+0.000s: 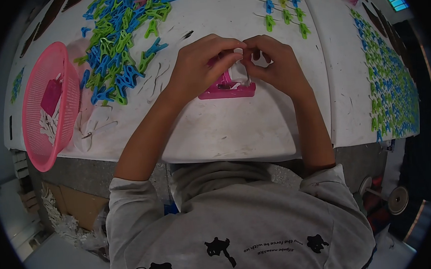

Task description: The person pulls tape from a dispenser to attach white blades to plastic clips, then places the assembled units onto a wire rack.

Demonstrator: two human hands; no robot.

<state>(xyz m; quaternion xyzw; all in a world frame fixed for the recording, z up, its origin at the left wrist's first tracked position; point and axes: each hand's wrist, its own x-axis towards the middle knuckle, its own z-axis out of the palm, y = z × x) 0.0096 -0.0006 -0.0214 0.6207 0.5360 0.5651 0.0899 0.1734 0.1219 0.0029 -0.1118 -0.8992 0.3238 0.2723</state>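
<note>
Magenta plastic, in the head view, shows as a low base (223, 93) on the white table (235, 128), right in front of the person and beneath both hands. A white block (239, 75) stands on it, partly covered by fingers, and a small white tip (238, 50) shows above, between the two hands. The left hand (199, 62) comes in from its side with thumb and forefinger bent close about that tip; whether they press on it I cannot tell. The right hand (278, 65) meets it from the other side, its forefinger reaching to the left fingertips and its thumb lower, beside the block, with a gap between them; its grip, if any, is hidden. The hands are together at the fingertips, the wrists well apart. Beyond the left forearm lies a loose heap of blue and green clips (114, 59), with a dark, slim object (188, 35) near it. Farther left, a pink mesh basket (34, 116) sits tilted at the table's edge, holding a magenta piece (52, 96) and white strips (48, 126). Past the right hand, a small set of clips (269, 6) is laid out in rows with thin curved strands. On the adjoining white surface (347, 102) at right, a far larger spread of blue and green clips (390, 89) lies in close rows. The person's grey shirt (259, 210) fills the lower part.
</note>
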